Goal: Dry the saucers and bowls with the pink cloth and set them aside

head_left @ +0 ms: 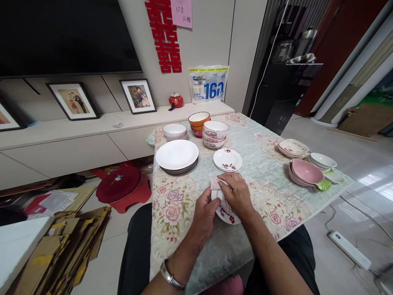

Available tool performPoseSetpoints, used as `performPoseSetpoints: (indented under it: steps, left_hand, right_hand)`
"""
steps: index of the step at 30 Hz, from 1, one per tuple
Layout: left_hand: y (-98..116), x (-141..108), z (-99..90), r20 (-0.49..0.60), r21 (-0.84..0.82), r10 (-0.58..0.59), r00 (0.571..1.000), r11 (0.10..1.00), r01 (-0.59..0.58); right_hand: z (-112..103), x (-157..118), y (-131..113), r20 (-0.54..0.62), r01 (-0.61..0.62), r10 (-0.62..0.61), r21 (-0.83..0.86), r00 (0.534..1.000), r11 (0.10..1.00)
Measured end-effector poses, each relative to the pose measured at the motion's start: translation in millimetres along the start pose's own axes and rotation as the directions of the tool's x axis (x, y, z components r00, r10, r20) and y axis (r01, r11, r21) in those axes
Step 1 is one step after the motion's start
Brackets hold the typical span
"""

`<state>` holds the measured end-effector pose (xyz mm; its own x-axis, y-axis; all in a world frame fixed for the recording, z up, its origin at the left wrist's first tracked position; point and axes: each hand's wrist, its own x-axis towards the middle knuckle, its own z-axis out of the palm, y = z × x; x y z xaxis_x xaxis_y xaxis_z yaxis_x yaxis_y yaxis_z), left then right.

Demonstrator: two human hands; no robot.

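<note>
A white plate with red flowers point(231, 218) is tilted up in front of me near the table's front edge. My left hand point(205, 209) grips its left side, thumb over the face. In my right hand point(237, 193) is a pale pink cloth point(215, 184), pressed against the plate's upper part and draped over its rim. My hands and the cloth hide much of the plate. Just beyond them lie similar flowered plates point(227, 159). A stack of larger white plates point(177, 155) stands to the left of these.
Behind the plates are white bowls point(216, 129), orange bowls point(199, 119) and another white pair point(174, 130). Pink dishes point(307, 170), small white bowls point(322, 159) and squarish dishes point(293, 146) sit at the table's right. A red stool point(119, 184) and flattened cardboard point(61, 254) are on the left.
</note>
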<state>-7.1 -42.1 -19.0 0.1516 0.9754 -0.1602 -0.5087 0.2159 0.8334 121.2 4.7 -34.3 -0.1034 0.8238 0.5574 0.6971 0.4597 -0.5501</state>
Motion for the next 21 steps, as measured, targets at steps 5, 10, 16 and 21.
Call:
performPoseSetpoints:
  steps: [5,10,16,21]
  left_hand:
    - [0,0,-1.7,0.004,0.074,-0.001,1.000,0.997,0.001]
    - [-1,0,-4.7,0.036,0.328,0.063,0.997,0.942,-0.072]
    - [-4,0,-5.3,0.063,0.319,0.042,0.997,0.946,-0.060]
    - [-9,2,-7.3,0.062,0.272,0.041,0.997,0.961,-0.056]
  right_hand:
    - [4,0,7,-0.020,-0.187,0.190,0.093,0.982,0.978]
    - [4,-2,18,-0.159,-0.325,0.338,0.101,0.928,0.940]
    - [1,-2,12,-0.258,-0.216,0.187,-0.087,0.948,0.973]
    - [-1,-2,-7,-0.126,0.056,-0.055,0.007,0.991,0.998]
